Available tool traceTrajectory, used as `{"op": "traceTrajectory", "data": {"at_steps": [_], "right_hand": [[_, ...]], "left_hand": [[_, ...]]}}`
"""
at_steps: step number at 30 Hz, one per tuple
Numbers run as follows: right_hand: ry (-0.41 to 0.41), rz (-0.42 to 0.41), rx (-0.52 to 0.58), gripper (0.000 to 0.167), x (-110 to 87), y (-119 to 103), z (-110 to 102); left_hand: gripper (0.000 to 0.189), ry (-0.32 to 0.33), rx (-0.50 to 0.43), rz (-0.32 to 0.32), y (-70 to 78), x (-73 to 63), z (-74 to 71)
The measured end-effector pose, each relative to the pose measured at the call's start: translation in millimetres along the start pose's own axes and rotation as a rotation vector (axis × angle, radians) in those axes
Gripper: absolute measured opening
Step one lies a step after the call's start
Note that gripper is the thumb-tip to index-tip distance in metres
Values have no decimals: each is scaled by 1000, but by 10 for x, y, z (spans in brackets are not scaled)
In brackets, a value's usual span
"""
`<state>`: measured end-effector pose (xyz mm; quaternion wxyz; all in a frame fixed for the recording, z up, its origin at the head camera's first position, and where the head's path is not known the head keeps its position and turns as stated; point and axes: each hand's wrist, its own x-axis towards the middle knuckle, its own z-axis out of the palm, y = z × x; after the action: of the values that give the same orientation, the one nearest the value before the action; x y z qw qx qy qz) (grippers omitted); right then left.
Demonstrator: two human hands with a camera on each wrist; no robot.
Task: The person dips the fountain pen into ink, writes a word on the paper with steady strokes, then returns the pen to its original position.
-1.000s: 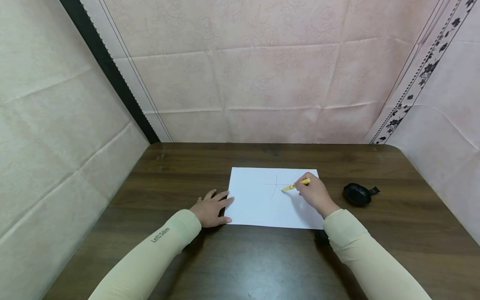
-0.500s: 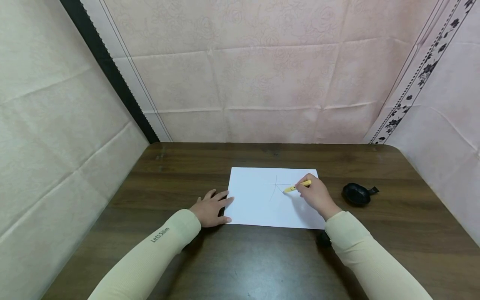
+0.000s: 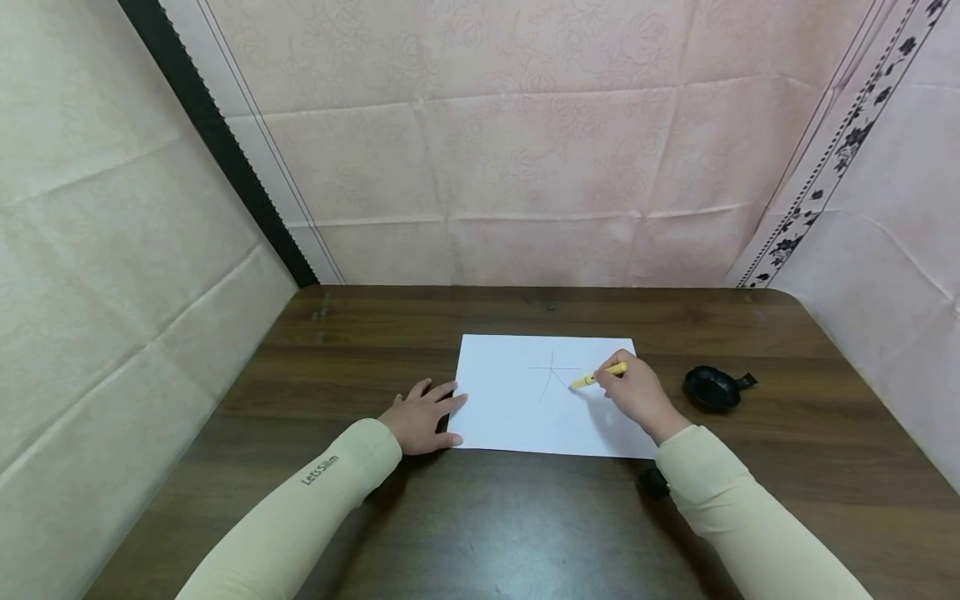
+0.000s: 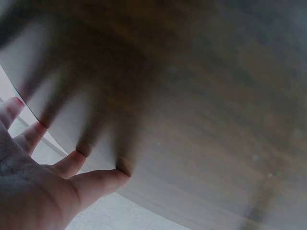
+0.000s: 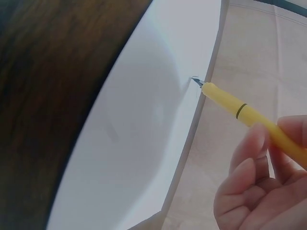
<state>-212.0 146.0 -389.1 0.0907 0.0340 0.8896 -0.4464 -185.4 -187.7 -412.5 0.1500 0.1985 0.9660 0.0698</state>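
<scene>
A yellow fountain pen (image 3: pixel 597 377) is pinched between the thumb and fingers of my right hand (image 3: pixel 636 393). Its metal nib touches the white sheet of paper (image 3: pixel 517 429) in the right wrist view, where the pen (image 5: pixel 223 99) shows a dark ring round its barrel. Thin lines on the sheet form a cross with two slanting strokes below it; the nib is at the lower end of the right-hand stroke. My left hand (image 3: pixel 423 419) lies with fingers spread at the paper's left edge. In the left wrist view, that hand's fingertips (image 4: pixel 122 173) press on the tabletop.
The paper lies on a brown wooden table (image 3: pixel 480 525). To the right of my right hand sits a small black oval object (image 3: pixel 714 388) with a short tab. Pale cloth (image 3: pixel 525 167) hangs behind the table and along both sides. A black thing (image 3: pixel 654 481) shows under my right wrist.
My right hand has moved slightly right and towards me with the pen, and the right-hand slanting stroke has grown longer. My left hand has stayed in place.
</scene>
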Motion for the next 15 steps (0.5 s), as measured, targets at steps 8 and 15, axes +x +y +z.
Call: {"op": "traceTrajectory", "data": {"at_steps": [8, 15], "right_hand": [[-5, -13, -21, 20, -46, 27, -25], [-10, -16, -38, 20, -93, 40, -41]], "left_hand": [[67, 1, 7, -4, -2, 10, 2], [66, 2, 13, -7, -2, 15, 8]]}}
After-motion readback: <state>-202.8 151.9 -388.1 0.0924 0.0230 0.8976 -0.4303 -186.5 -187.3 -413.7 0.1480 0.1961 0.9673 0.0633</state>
